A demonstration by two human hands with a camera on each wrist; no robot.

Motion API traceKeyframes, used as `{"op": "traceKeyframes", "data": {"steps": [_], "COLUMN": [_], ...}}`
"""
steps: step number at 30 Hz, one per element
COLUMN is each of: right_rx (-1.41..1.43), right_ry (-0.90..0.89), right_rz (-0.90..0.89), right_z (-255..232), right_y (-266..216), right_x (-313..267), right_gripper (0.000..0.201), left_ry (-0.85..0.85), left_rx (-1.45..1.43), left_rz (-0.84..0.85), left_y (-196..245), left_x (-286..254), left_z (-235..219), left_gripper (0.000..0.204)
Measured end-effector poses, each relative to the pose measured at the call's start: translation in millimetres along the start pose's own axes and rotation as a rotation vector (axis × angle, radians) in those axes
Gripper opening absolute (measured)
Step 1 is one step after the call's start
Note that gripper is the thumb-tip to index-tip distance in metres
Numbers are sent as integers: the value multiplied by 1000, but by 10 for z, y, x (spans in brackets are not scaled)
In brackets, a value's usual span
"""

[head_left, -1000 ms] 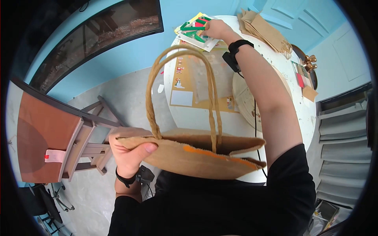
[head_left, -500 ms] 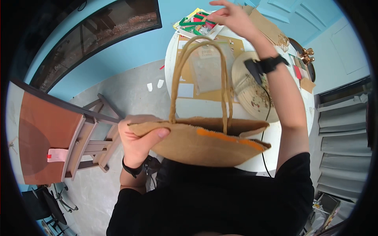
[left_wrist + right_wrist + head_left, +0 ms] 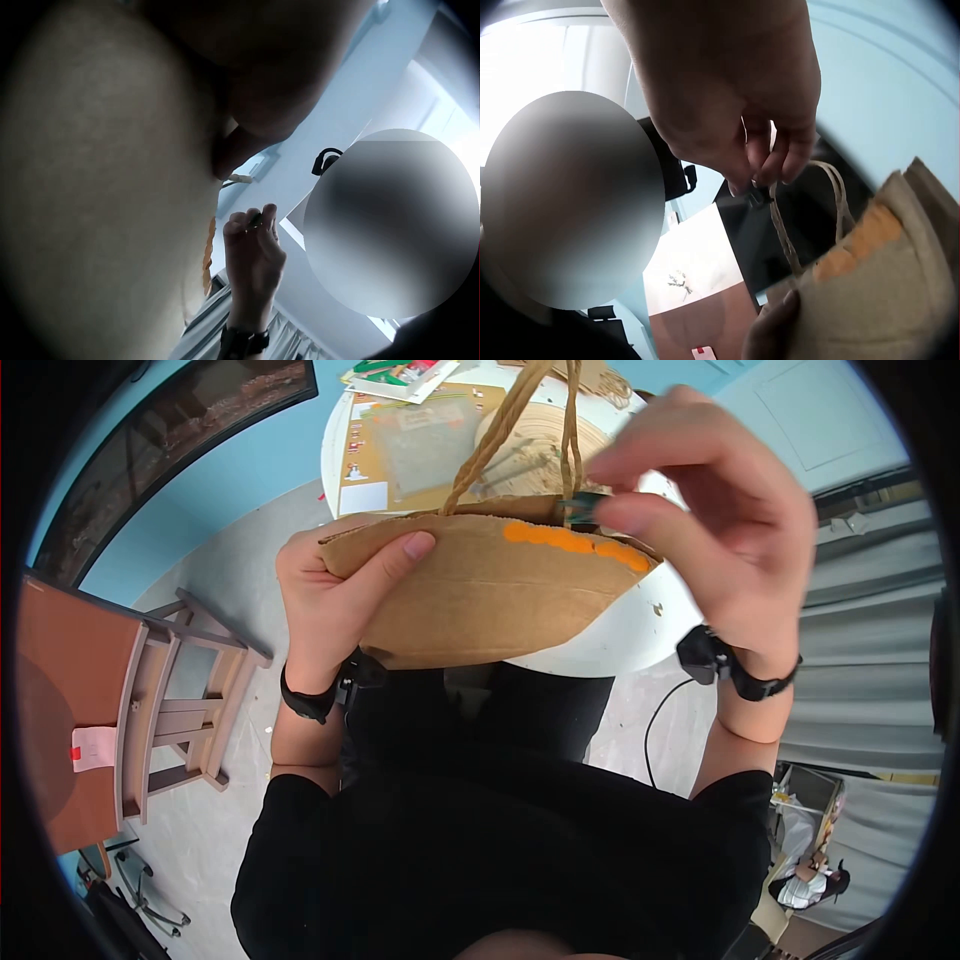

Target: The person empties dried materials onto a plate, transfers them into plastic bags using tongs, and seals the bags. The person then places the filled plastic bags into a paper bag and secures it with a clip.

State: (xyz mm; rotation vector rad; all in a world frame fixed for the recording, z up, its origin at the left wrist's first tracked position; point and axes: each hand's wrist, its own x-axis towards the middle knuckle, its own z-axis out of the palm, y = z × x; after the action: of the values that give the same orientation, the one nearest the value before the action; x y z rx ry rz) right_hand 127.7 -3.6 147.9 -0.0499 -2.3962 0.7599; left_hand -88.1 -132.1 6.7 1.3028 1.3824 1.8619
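A brown kraft paper bag with twisted paper handles is held up in front of the body. My left hand grips its left end, thumb lying on the front face near the rim. Along the right part of that rim runs an orange strip. My right hand pinches a small dark object between thumb and fingers, over the bag's right end and close to one handle. Blur hides what kind of object it is.
Behind the bag stands a round white table. On it are a white tray with green and red pieces, a clear plastic pouch and a round woven mat. A wooden frame stands at left.
My right hand has come back from the tray to the bag's right end, bringing the small dark object. The bag now shows more of its front face; the left hand keeps its grip.
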Motion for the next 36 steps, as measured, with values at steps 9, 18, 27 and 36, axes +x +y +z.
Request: {"op": "traceKeyframes", "data": {"steps": [9,18,27,36], "right_rx": [-33,156,287,65], "right_ry": [-160,-333,-368,-315], "right_rz": [137,525,581,515], "right_z": [22,-4,45,193], "right_y": [-1,55,127,82], "right_x": [155,307,361,349], "right_gripper": [14,16,15,11], "left_ry": [-28,-123,-52,28], "left_rx": [83,86,88,143], "left_rz": [137,161,131,133], "left_y": [44,102,51,65], "left_x": [-52,28,1,-9], "left_z": [154,89,98,141], "left_gripper": [14,11,12,10]}}
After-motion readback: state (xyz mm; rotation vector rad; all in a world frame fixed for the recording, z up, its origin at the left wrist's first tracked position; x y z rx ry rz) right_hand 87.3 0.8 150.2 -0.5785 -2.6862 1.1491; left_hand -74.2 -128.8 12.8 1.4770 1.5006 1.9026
